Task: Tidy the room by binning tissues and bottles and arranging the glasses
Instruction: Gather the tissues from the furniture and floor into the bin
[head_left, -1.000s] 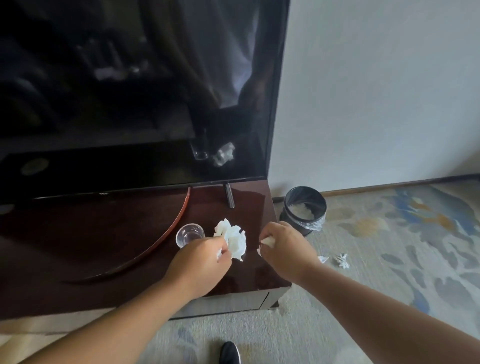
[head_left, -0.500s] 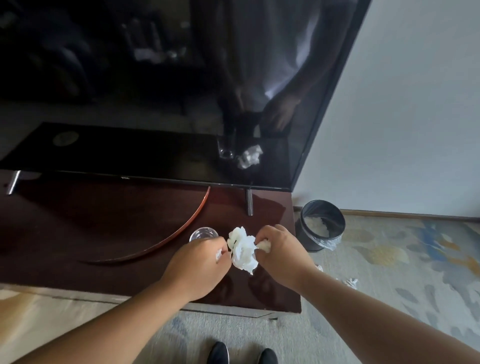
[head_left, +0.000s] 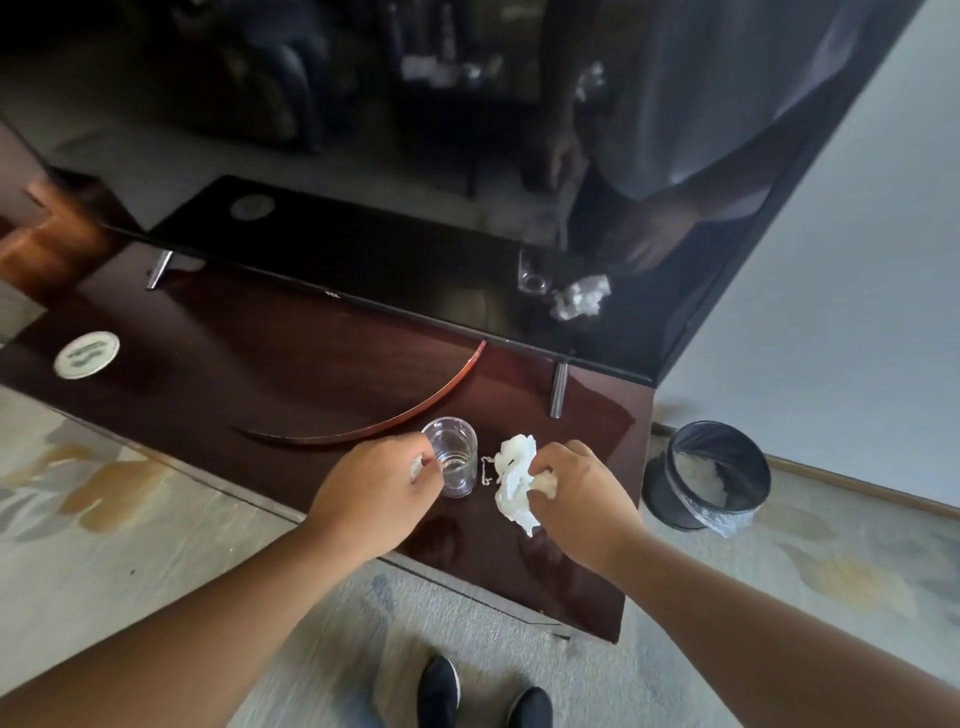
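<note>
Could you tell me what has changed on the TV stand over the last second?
The crumpled tissue passed from the left hand to the right hand, which now grips it. The left hand let go and moved to the glass. The glass, TV stand and bin stayed put.

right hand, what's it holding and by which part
The right hand pinches the crumpled white tissue at its right edge, above the cabinet top.

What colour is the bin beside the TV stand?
Black, with a clear plastic liner; the bin shows in the head view.
</note>
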